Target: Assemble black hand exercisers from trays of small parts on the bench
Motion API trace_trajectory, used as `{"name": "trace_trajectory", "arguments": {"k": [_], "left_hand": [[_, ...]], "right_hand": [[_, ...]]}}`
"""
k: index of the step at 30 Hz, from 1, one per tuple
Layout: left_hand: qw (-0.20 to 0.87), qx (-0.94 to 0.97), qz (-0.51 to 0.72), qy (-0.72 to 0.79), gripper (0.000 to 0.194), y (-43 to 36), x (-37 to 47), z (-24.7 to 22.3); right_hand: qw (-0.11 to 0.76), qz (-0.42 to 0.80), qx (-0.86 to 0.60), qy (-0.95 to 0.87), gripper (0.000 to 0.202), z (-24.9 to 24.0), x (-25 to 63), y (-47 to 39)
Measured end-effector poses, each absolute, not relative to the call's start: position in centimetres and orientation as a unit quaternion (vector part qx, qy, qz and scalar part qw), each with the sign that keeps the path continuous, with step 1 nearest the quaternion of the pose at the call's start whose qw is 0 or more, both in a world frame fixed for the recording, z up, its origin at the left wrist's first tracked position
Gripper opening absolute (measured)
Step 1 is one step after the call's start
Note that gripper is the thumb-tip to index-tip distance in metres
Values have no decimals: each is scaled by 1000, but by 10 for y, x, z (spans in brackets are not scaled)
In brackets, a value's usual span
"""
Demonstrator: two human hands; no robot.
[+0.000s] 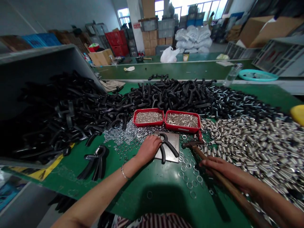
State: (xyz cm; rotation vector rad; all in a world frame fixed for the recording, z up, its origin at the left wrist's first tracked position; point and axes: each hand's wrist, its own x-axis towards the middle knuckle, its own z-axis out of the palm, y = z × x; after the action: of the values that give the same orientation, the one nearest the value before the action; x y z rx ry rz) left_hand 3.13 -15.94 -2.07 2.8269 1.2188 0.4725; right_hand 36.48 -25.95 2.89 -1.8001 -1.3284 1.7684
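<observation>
1. A black clamp (171, 148) is laid on a metal plate (169, 157) and is steadied at its upper left by the left hand (150, 147); the fingers are drawn together, pinching its edge, though their tips are partly hidden.
2. A hammer (229, 186) is gripped in the right hand (215, 166), its fingers wrapped around the wooden handle; its head is held low, just beside the plate.
3. The left fingertips could be struck if a blow were aimed slightly off, since they are placed close to the clamp's head.
4. The clamp could be skidded sideways by a glancing blow if the pinch were loose.
5. Loose rings (189, 185) are scattered beside the plate and could be caught under it.
6. Beyond the plate, the way is blocked by a left red tray (148, 124) and a right red tray (182, 128).
7. The right arm is crowded by heaped metal sleeves (232, 136).
</observation>
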Motion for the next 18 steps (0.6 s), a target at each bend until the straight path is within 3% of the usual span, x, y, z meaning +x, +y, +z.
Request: {"name": "trace_trajectory", "arguments": {"k": [5,8,11,18], "left_hand": [[97,847,231,469,44,-172,15,-22],[129,843,187,488,31,-167,12,-17],[158,865,148,452,16,-160,9,-12],[174,863,158,448,19,-159,0,-15]], "right_hand": [[189,641,-576,-471,43,44,344,-267],[173,614,-568,-520,43,46,323,-266],[161,500,-581,-621,39,53,304,-255],[143,405,-624,-653,39,57,292,-227]]}}
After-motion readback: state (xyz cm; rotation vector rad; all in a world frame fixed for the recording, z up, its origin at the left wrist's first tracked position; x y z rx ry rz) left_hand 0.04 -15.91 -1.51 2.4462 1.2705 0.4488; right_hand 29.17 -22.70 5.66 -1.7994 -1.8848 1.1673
